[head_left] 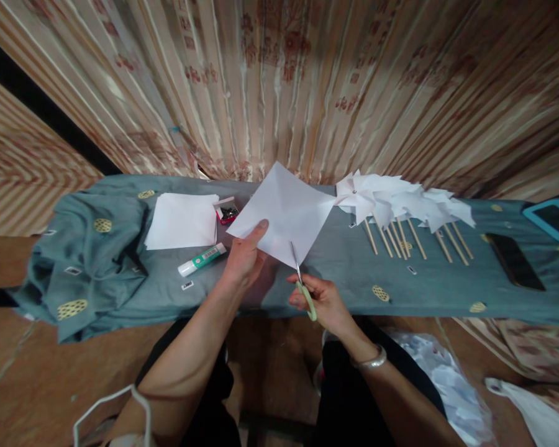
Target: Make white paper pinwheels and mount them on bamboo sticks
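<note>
Right hand (323, 304) gripping scissors (302, 282), left hand (246, 254) pinching paper square (284, 211)

- Narrow table under a teal cloth (335, 273).
- Left of the left hand's fingers (261, 226): glue stick (201, 259), paper stack (182, 220), small box of pins (227, 212).
- Right of the fingers: paper pinwheels (400, 208) on sticks, then a dark phone (515, 261).
</note>
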The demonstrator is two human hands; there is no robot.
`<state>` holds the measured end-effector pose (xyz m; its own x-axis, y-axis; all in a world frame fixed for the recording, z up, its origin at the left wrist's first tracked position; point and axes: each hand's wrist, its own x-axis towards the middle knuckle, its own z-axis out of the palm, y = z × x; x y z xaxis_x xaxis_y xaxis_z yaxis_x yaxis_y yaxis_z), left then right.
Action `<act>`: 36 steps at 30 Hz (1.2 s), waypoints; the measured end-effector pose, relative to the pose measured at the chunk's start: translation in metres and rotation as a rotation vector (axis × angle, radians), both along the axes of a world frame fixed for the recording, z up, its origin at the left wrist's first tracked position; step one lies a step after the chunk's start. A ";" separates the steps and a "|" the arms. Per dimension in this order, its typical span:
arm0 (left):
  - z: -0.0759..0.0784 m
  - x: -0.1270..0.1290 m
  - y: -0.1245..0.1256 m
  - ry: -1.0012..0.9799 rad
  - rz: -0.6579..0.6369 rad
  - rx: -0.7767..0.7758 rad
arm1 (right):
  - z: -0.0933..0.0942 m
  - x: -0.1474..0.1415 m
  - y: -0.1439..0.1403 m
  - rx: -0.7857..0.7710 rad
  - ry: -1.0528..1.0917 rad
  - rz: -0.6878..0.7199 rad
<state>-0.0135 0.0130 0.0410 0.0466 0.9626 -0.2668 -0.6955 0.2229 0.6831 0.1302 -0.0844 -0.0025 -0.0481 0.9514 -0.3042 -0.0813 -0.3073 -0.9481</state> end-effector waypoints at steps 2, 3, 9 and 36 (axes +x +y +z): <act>0.000 0.002 -0.002 0.005 -0.012 -0.022 | -0.001 0.001 0.000 0.007 -0.005 -0.006; 0.000 0.002 -0.003 0.004 -0.017 -0.027 | -0.001 0.001 0.001 0.013 -0.006 -0.008; 0.000 0.003 -0.002 0.008 -0.011 -0.018 | -0.004 0.001 0.001 -0.003 0.007 -0.004; -0.004 0.007 -0.007 -0.011 -0.063 -0.021 | 0.002 0.004 0.003 0.009 -0.024 -0.003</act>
